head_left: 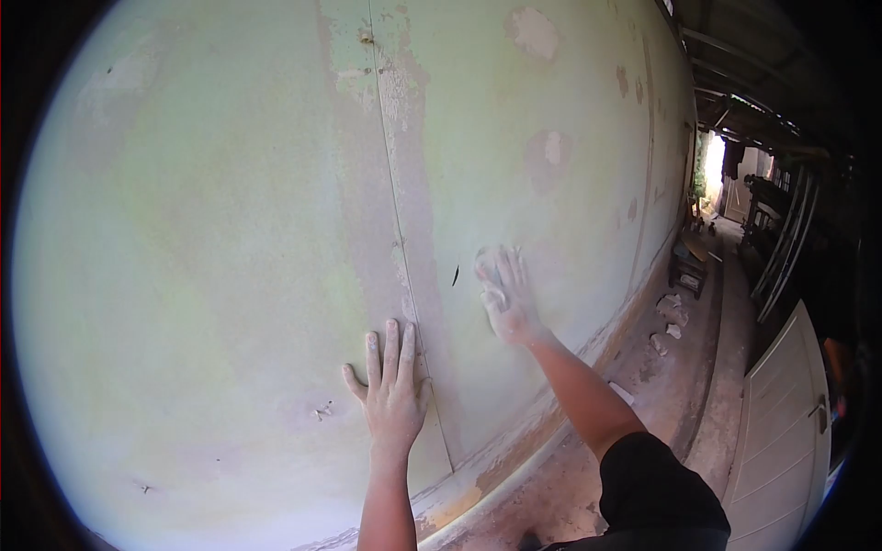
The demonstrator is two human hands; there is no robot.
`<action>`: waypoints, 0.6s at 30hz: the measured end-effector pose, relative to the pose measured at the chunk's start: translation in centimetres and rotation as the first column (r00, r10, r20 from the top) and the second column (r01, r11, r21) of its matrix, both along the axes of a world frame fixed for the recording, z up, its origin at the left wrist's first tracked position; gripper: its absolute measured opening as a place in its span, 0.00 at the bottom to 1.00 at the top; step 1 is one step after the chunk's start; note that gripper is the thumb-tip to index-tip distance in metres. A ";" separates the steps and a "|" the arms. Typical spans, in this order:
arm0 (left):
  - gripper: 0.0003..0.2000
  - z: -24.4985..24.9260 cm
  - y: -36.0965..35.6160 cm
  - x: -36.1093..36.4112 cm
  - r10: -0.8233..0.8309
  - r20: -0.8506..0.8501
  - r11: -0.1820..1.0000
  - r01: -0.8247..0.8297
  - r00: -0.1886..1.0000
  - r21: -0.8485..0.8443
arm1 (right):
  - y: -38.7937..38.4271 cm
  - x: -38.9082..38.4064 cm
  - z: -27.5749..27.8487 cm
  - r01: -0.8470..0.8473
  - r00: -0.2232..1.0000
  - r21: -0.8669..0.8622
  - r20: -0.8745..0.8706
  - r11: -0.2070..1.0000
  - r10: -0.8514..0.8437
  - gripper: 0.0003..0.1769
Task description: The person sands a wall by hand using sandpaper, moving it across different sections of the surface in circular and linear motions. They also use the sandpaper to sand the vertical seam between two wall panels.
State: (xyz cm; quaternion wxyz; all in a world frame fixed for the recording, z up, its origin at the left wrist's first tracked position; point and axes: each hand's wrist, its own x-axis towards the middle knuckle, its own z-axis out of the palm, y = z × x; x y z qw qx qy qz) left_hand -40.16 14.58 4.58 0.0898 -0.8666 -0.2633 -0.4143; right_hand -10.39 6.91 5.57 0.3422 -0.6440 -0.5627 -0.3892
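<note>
Two bare hands press flat on a pale green painted wall (230, 230) beside a narrow covered passage.

The left hand (393, 393) lies palm-down near the wall's lower edge, its four fingers straight and close together, thumb spread, just left of a thin vertical seam (397, 230) that runs down the wall. The right hand (503, 294), dusted white and blurred, rests higher, right of the seam; its fingers look stretched out side by side, but I cannot tell whether anything sits under the palm. Whitish worn patches (549, 151) mark the paint toward the upper right. Along the wall's bottom edge, peeling paint meets a rough concrete floor (680, 404). Pale rubble chunks (669, 321) lie at the wall's foot farther along. A white panelled door (781, 432) stands at the right.
</note>
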 end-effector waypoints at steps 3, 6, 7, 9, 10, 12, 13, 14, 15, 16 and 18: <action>0.52 0.2 -0.2 0.0 0.003 -0.012 1.000 -0.004 1.000 -0.014 | 1.0 7.9 9.6 0.056 0.937 0.356 -0.342 0.933 0.074 0.34; 0.53 0.7 -0.7 0.0 0.039 -0.049 0.999 -0.040 0.998 -0.032 | 2.3 9.4 13.9 0.213 0.879 0.399 -0.477 0.892 0.003 0.34; 0.54 0.9 -0.9 0.0 0.043 -0.060 0.998 -0.046 0.997 -0.046 | 2.7 5.9 14.4 0.213 0.898 0.454 -0.441 0.865 0.010 0.35; 0.54 0.8 -1.2 0.0 0.054 -0.063 0.997 -0.058 0.997 -0.055 | 2.6 -1.7 10.8 0.039 0.974 0.373 -0.220 0.927 0.047 0.36; 0.55 1.0 -1.1 0.1 0.062 -0.064 0.996 -0.066 0.996 -0.062 | 3.6 -4.1 7.2 -0.017 0.994 0.342 -0.094 0.940 0.052 0.35; 0.56 1.1 -1.2 0.2 0.082 -0.063 0.995 -0.085 0.995 -0.053 | 3.2 -7.7 -1.9 -0.090 0.995 0.175 -0.021 0.980 0.095 0.32; 0.57 1.0 -1.3 0.3 0.093 -0.069 0.994 -0.097 0.993 -0.047 | 2.8 -7.8 -4.6 -0.115 0.993 0.033 0.002 0.993 0.115 0.32; 0.58 0.8 -1.2 0.3 0.105 -0.070 0.994 -0.107 0.992 -0.026 | 2.0 -6.4 -4.3 -0.120 0.993 0.041 -0.002 0.992 0.121 0.32; 0.58 0.7 -1.2 0.4 0.114 -0.074 0.993 -0.116 0.991 -0.018 | 0.9 -4.0 -3.6 -0.110 0.994 0.008 -0.009 0.994 0.110 0.31; 0.58 0.8 -1.1 0.5 0.128 -0.083 0.992 -0.130 0.988 -0.009 | 0.1 -1.7 -2.4 -0.100 0.995 -0.023 -0.017 0.995 0.100 0.31; 0.59 0.9 -1.4 0.4 0.148 -0.097 0.989 -0.149 0.984 -0.003 | 0.0 2.8 2.2 -0.023 0.994 0.106 -0.101 0.994 0.034 0.32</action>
